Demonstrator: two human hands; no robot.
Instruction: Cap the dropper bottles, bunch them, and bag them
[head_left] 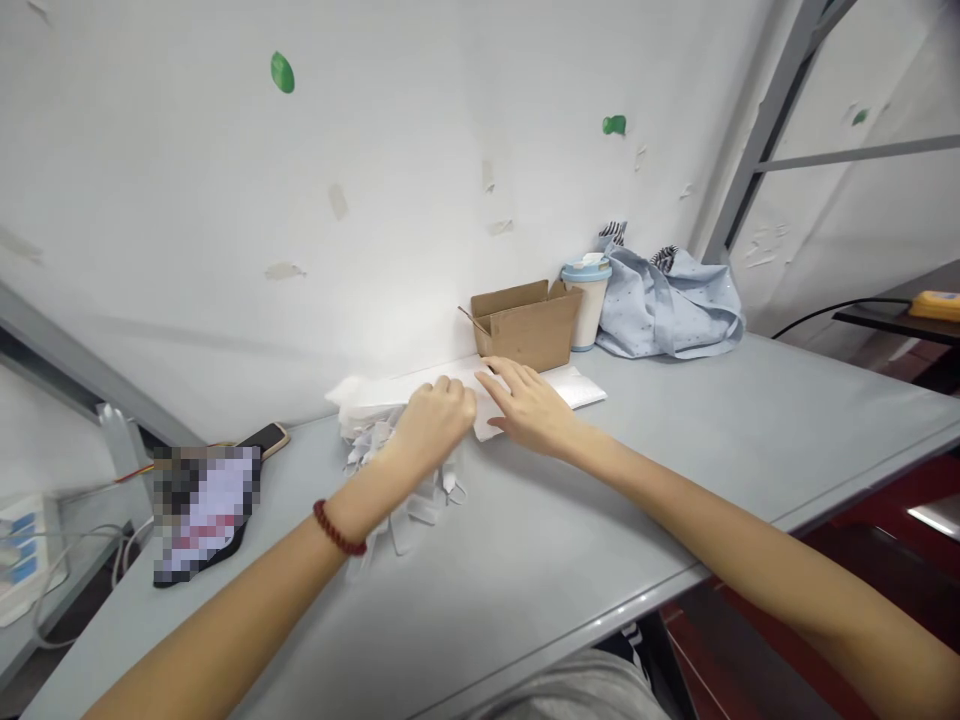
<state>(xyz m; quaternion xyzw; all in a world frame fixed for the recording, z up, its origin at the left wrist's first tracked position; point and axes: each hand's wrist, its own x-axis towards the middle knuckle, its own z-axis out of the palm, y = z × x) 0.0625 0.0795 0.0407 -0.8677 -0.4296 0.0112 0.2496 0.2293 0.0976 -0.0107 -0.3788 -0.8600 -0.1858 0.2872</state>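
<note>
My left hand (pixel 437 418), with a dark red beaded bracelet (pixel 339 530) on its wrist, is closed in a fist over a pile of small white pieces (pixel 369 437). What its fingers hold, if anything, is hidden. Just to its right is my right hand (pixel 531 407), its thumb and fingers apart. That hand rests over a flat white packet (pixel 581 386), which shows on both sides of it. A crumpled white sheet or bag (pixel 352 392) lies behind the pile, against the wall. Some pieces spread toward the front beneath my left forearm.
An open brown cardboard box (pixel 529 332) stands behind my right hand. Beside it are a white cup with a blue lid (pixel 589 310) and a light blue cloth bag (pixel 667 305). At the left lie a phone (pixel 266 440) and a blurred-out item (pixel 206 515). The grey table's front edge (pixel 600 617) is near me.
</note>
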